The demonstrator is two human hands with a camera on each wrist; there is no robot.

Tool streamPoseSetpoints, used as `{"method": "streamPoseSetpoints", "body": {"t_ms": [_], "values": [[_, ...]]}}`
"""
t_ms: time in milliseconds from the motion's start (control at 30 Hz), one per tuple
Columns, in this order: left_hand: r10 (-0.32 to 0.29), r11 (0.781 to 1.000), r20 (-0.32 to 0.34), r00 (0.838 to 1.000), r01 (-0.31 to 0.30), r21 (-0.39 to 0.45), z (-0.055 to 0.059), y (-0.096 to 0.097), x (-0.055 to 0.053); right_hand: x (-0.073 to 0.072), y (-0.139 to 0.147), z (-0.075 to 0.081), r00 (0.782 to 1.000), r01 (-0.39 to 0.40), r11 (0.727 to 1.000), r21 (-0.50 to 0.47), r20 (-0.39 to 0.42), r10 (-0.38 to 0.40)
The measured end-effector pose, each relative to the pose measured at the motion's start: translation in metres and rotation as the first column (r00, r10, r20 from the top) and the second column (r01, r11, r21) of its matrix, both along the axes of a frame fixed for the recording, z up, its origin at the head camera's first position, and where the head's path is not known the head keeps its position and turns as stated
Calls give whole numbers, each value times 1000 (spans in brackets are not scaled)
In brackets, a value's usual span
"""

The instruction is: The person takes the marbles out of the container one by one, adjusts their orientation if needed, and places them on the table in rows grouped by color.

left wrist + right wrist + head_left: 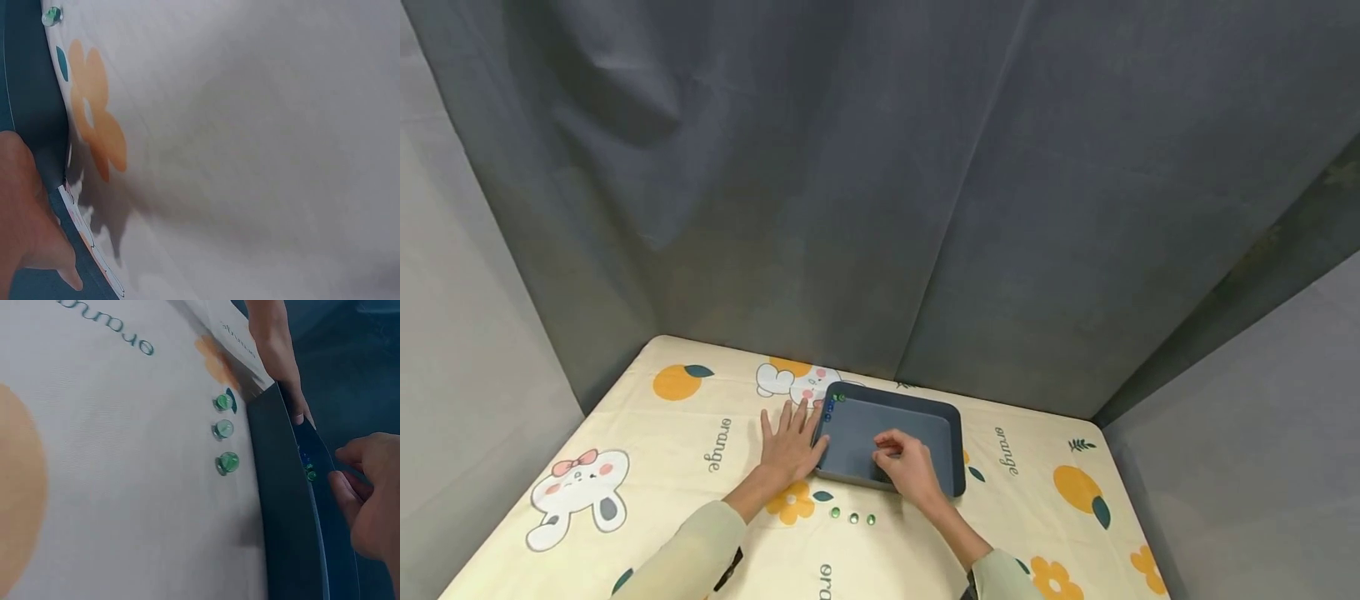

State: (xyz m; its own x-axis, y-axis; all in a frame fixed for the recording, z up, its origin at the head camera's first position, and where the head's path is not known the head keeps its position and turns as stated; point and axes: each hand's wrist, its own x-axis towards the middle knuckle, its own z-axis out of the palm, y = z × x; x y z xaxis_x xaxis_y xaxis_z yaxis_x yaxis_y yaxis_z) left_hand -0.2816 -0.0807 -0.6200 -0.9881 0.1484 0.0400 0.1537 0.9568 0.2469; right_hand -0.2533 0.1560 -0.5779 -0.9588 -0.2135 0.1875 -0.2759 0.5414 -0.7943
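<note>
A dark rectangular tray (891, 394) sits on the patterned cloth. My left hand (792, 442) lies flat with spread fingers at the tray's left side, its thumb over the rim. Above the tray's floor is my right hand (908, 467). Its fingers are loosely bent, and in the right wrist view a small gap shows between thumb and index tip, with no object visible there. Green glass marbles (311, 476) and blue marbles (828, 417) rest inside along the tray's left wall, near the far corner. Three green marbles (853, 518) stand in a row on the cloth before the tray.
The table's cream cloth (685, 450) carries printed oranges, flowers, rabbits and lettering. A grey curtain (820, 208) hangs behind the table, with pale panels (475, 333) at the sides.
</note>
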Motion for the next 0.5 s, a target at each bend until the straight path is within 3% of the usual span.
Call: {"method": "streamPoseSetpoints", "body": {"t_ms": [500], "values": [[16, 1000, 12, 1000, -16, 2, 0, 2, 1, -51, -27, 7, 997, 71, 994, 83, -36, -69]]}}
